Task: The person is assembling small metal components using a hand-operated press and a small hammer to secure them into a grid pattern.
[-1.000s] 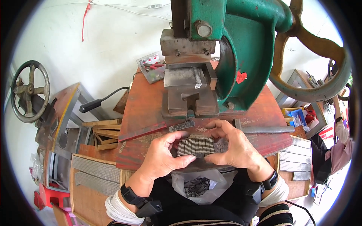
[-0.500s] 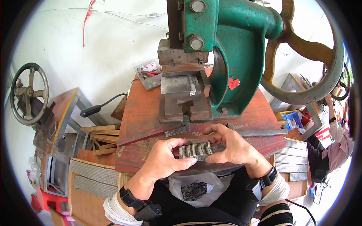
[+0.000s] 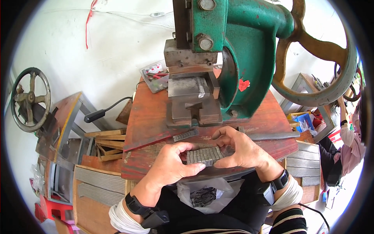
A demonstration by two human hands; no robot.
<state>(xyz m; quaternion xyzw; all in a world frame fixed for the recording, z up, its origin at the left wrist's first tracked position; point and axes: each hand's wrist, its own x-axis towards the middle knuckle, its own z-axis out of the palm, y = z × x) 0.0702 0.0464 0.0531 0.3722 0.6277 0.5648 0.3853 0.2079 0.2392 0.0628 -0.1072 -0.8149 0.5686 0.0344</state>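
Note:
Above the near edge of the red-brown wooden table (image 3: 150, 107), both hands hold a compact block of small grey metal pieces (image 3: 203, 156) lined up in rows. My left hand (image 3: 171, 163) is closed on its left end, thumb along the near side. My right hand (image 3: 245, 151) grips the right end with thumb and curled fingers. Just beyond lies a short dark metal strip (image 3: 186, 135) with a row of raised marks. Behind it stands a green hand press (image 3: 249, 58), with a slotted steel base (image 3: 194, 116) facing me.
A long grey bar (image 3: 272, 135) lies right, a red strip (image 3: 152, 141) left. Trays of metal rows (image 3: 99, 187) (image 3: 304, 163) flank the table. A white bag (image 3: 224, 195) holds dark scraps below. The press's large handwheel (image 3: 343, 70) juts right; another person's sleeve (image 3: 350, 150) shows far right.
The whole view has shifted slightly, so everything sits a little further right. Both hands keep almost the same hold on the block.

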